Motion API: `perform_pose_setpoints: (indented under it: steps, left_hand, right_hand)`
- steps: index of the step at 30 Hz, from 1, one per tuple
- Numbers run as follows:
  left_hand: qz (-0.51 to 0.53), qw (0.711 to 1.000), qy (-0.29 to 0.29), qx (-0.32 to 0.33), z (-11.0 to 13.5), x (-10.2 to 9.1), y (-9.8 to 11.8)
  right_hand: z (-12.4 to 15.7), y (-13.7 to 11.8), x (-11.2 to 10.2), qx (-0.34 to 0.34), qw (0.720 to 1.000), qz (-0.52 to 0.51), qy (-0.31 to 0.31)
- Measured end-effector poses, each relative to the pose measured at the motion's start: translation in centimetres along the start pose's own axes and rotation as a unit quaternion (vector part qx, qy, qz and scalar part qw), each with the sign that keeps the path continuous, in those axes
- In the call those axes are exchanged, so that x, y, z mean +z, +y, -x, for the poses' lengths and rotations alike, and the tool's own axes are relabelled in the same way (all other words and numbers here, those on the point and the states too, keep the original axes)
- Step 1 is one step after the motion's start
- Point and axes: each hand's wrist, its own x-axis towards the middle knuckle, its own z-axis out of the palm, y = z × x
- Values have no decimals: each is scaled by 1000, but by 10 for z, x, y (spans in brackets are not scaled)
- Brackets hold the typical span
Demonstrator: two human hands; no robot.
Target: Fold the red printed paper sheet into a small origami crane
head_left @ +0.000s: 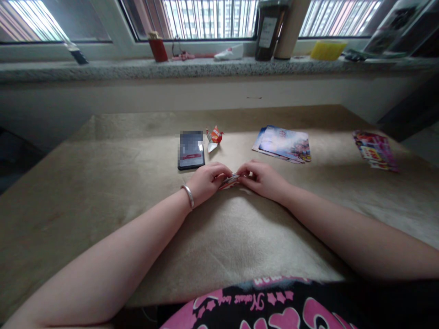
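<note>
Between my two hands is a small piece of folded paper [229,182], patterned in orange, white and grey. My left hand [209,180], with a silver bangle on its wrist, pinches the paper's left end. At the right end, the thumb and fingers of my right hand [262,179] are closed on the same paper. My fingers hide much of its shape. Just beyond my left hand lies a dark phone [191,153], its screen partly pixelated. Beside the phone stands an orange and white origami crane [215,137].
Bluish printed cards [284,142] lie in a stack beyond my right hand. Farther right are pink and red printed papers [375,151]. Behind the table [113,183] runs a granite windowsill [120,71] holding a red cup [157,48], a dark jar [269,34] and a yellow sponge-like block [328,50].
</note>
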Motion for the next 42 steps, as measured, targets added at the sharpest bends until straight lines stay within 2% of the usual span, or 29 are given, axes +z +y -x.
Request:
perform_pose_setpoints:
  steps: [6, 10, 16, 26, 31, 37, 42]
  left_hand:
    - [3, 1000, -29, -6, 1, -2, 7]
    - [-38, 999, -12, 6, 1, -1, 12]
    - [-72, 997, -4, 40, 1, 2, 8]
    - [-80, 995, 0, 55, 1, 3, 5]
    - [-108, 991, 1, 82, 1, 4, 4]
    - [-173, 977, -11, 121, 4, 1, 8]
    - [-161, 979, -17, 122, 4, 1, 9]
  right_hand:
    - [0, 0, 0, 16, 1000, 7, -4]
    - [-2, 2, 1, -2, 1000, 24, 11]
    - [-1, 1, 2, -17, 999, 39, 17]
    - [3, -2, 2, 33, 999, -5, 12]
    - [4, -5, 0, -16, 997, 67, 28]
    - [4, -5, -3, -96, 973, 206, 23]
    - [7, -5, -3, -106, 969, 224, 21]
